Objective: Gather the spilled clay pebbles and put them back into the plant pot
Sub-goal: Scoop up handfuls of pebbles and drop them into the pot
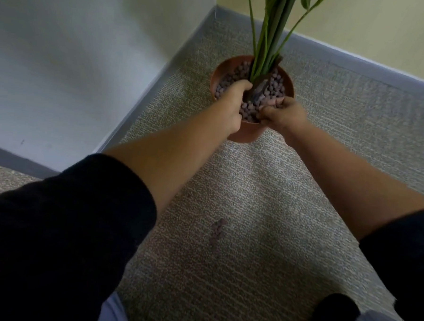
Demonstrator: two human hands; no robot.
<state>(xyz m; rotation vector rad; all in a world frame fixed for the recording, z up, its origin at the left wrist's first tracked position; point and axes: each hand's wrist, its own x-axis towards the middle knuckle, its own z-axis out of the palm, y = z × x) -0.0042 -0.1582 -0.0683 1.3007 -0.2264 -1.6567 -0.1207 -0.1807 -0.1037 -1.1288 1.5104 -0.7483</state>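
At the bottom of the frame dark sleeves [62,226] cover both upper arms, pushed back from bare forearms that reach upward. Between the arms, low in the centre, a small cluster of spilled clay pebbles [217,230] lies on the grey carpet [266,187]. Higher up, at centre, the left hand [231,105] rests over the near rim of the plant pot [246,134], its fingers curled down onto the pebbles in the pot [275,86]; whether it grips any I cannot tell. The right hand [281,113] is curled, pinching pebbles at the rim. Green stems [269,35] rise from the pot toward the corner of the walls [89,43]
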